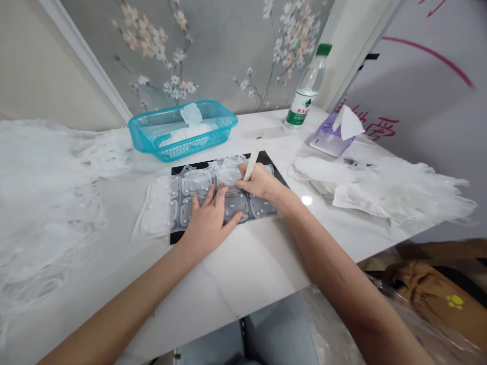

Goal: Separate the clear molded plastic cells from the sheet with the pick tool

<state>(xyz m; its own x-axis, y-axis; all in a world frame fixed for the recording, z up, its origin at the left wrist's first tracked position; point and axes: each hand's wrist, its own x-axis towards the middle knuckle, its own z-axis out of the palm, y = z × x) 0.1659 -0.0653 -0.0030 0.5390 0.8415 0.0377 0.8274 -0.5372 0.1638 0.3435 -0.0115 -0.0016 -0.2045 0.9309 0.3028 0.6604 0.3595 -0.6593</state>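
Note:
A clear plastic sheet of moulded pockets (167, 200) lies over a black mat (279, 177) in the middle of the white table. My left hand (209, 218) rests flat on the sheet, fingers spread, pressing it down. My right hand (256, 180) is closed round a slim cream-coloured tool (251, 162), held like a pen with its lower end on the sheet just beyond my left fingertips.
A turquoise basket (224, 119) holding clear plastic pieces stands behind the mat. A water bottle (307, 91) and a purple tissue pack (331, 139) stand at the back right. Heaps of clear plastic sheeting lie at the left (49, 203) and right (391, 190).

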